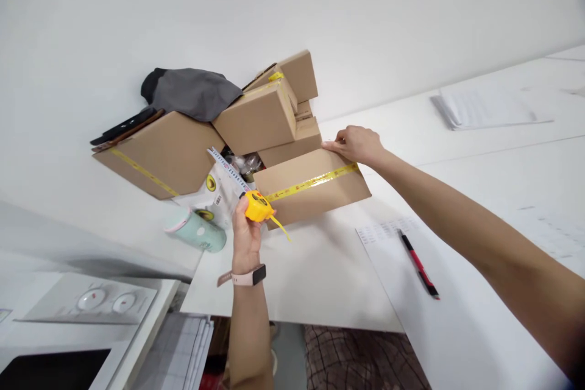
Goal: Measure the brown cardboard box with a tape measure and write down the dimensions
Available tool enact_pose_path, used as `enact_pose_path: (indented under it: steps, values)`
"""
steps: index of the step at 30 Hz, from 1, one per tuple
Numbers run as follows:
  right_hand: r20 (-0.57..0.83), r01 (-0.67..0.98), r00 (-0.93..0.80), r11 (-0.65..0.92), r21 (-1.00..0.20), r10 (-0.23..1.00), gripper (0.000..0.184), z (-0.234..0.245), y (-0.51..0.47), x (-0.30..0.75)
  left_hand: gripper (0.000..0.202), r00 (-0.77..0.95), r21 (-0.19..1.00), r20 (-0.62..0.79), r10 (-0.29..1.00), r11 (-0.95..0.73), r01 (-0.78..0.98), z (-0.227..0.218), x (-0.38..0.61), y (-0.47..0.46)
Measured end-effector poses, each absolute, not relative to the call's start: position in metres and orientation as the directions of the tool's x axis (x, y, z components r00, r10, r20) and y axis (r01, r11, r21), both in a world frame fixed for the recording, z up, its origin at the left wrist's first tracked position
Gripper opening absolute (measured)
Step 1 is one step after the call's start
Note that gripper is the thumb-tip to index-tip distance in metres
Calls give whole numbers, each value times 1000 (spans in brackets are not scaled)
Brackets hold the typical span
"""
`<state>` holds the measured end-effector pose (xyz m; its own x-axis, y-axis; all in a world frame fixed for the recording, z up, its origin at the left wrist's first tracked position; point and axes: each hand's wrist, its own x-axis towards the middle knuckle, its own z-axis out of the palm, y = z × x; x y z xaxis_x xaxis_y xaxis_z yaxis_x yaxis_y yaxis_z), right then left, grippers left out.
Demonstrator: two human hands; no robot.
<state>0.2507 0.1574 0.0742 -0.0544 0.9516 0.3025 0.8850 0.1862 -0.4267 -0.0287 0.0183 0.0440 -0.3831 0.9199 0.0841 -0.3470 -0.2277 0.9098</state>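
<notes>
My left hand (247,234), with a pink-strapped watch at the wrist, is closed around a yellow tape measure (258,206). A length of its white blade (228,169) sticks out up and to the left, past the left end of a cardboard box (297,180). Yellow printed tape runs along that box, which stands on the white table. My right hand (359,145) grips the box's upper right edge, fingers and thumb pressed together on it. Behind are more cardboard boxes (258,119), stacked against each other.
A mint-green tumbler (198,230) leans at the left beside an avocado-print packet (214,198). Dark grey cloth (192,91) drapes over the boxes. A red and black pen (418,265) lies on a printed sheet (384,231) at right. Papers (484,106) lie farther back.
</notes>
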Motion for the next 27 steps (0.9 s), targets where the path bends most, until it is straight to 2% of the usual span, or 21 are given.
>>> enact_pose_path:
  steps: [3, 6, 9, 12, 16, 21, 27]
  values:
    - [479, 881, -106, 305, -361, 872, 45, 67, 165, 233, 44, -402, 925, 169, 900, -285, -251, 38, -19, 8]
    - [565, 856, -186, 415, -308, 804, 37, 55, 166, 217, 44, -350, 933, 229, 908, -308, -188, 33, 1, -11]
    - [607, 852, -222, 455, -261, 763, 39, 45, 164, 209, 45, -169, 955, 145, 975, -183, -234, 21, 31, -33]
    - [620, 853, -234, 464, -238, 749, 39, 42, 163, 210, 47, -35, 965, 38, 999, -46, -258, 2, 62, -47]
    - [624, 862, -242, 459, -213, 744, 50, 43, 161, 212, 50, 25, 949, -19, 1000, 26, -313, -16, 89, -48]
    - [611, 870, -284, 467, -160, 739, 64, 43, 158, 209, 52, 65, 937, -41, 997, 61, -345, -23, 99, -45]
    - [603, 837, -334, 522, -163, 724, 63, 42, 163, 209, 50, 62, 939, -61, 996, 78, -335, -27, 103, -47]
